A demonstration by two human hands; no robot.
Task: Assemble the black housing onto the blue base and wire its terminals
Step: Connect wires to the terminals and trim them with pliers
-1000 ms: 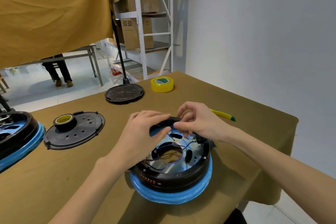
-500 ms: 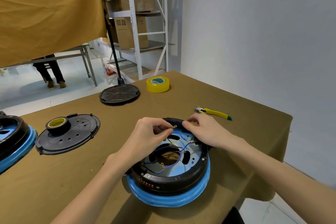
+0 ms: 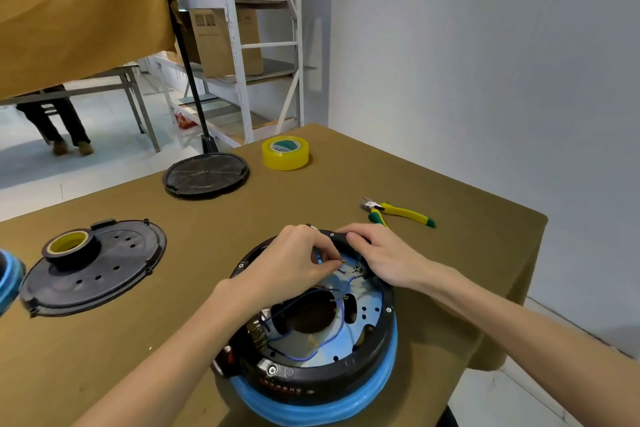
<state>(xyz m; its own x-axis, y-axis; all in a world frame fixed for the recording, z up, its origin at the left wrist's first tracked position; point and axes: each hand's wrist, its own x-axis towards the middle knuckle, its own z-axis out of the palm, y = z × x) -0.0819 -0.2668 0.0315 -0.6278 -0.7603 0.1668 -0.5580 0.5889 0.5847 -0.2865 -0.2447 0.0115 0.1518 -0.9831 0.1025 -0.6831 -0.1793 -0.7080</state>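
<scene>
black housing [image 3: 349,369]: seated on the blue base [image 3: 322,407], at the near right of the table [image 3: 138,357].
left hand [image 3: 291,265]: a small brass wire terminal [image 3: 343,262] is pinched between thumb and fingertip over the far rim.
right hand [image 3: 381,256]: fingers are curled onto the far rim beside a connector [image 3: 358,270]; a grip cannot be told.
blue wires [image 3: 341,305]: looped across the metal plate inside.
pliers [image 3: 398,211]: laid beyond the right hand.
</scene>
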